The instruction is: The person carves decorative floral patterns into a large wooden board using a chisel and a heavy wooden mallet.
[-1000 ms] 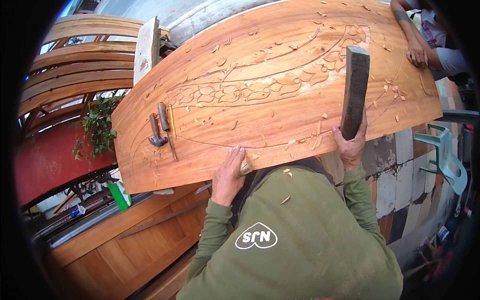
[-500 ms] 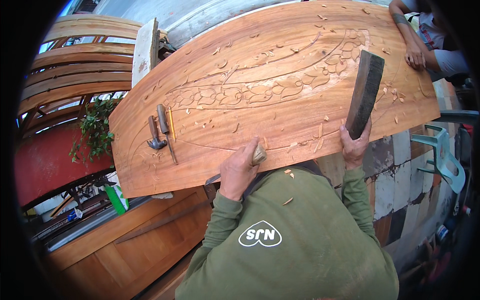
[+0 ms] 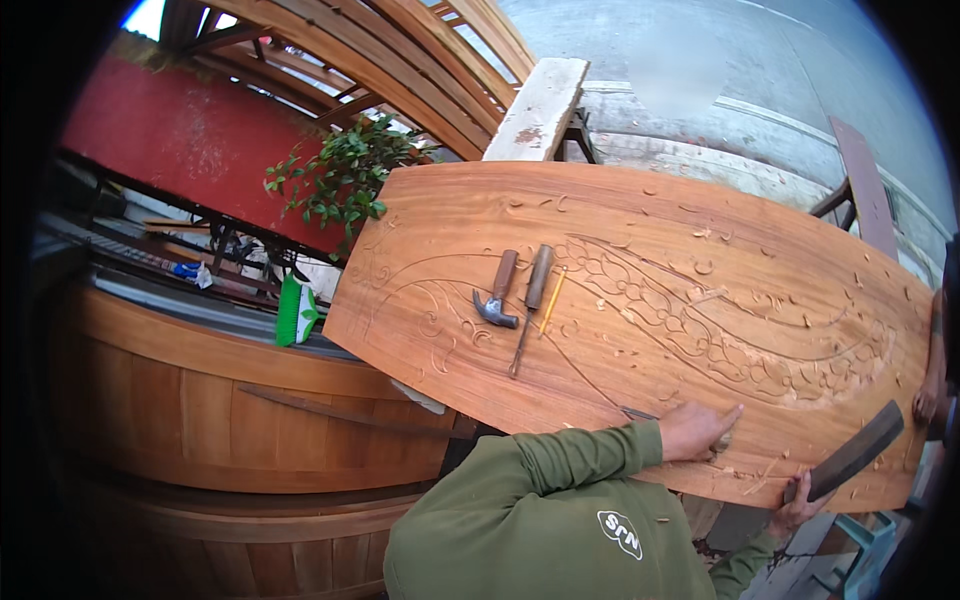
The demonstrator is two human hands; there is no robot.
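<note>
On the carved wooden panel (image 3: 620,200), strewn with shavings, my left hand (image 3: 692,435) grips a chisel (image 3: 640,414) by its wooden handle, index finger extended, the blade lying along the panel. My right hand (image 3: 797,510), at the panel's near edge, holds a dark wooden block (image 3: 857,450), now tilted toward the upper right. Left of the carved floral band lie a claw hammer (image 3: 494,305), a second chisel with a wooden handle (image 3: 540,275) and a yellow pencil (image 3: 553,303).
Another person's hand (image 3: 925,395) is at the panel's right end. Slatted timber frames (image 3: 430,70), a white plank (image 3: 528,112) and a plant (image 3: 335,170) stand behind. Stacked wooden doors (image 3: 200,410) and a green broom (image 3: 293,312) are at left, a plastic chair (image 3: 862,555) below right.
The view has swung left, shifting the panel down and rightward in it. My left hand has come up onto the panel with the chisel; the block in my right hand leans further right.
</note>
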